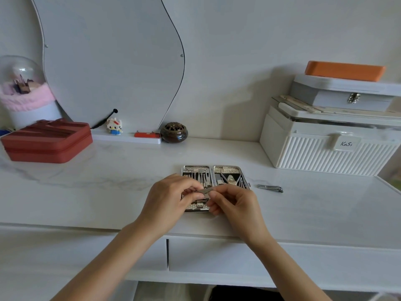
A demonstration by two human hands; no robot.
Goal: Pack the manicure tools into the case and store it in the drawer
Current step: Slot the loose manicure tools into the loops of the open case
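My desk (pixel 108 192) has plenty of bare surface left of and in front of the work, with the ribbed white storage box (pixel 325 148) hemming in the right and the drawer (pixel 217 255) shut just below the front edge, so stowing is not yet begun. The case (pixel 214 170) lies open flat at the middle, most slots already filled, near that edge. Both my hands, left hand (pixel 167 198) and right hand (pixel 236 205), pinch one slim metal tool (pixel 206 190) over the case's left half, while a nail clipper (pixel 270 188) waits loose just right of it.
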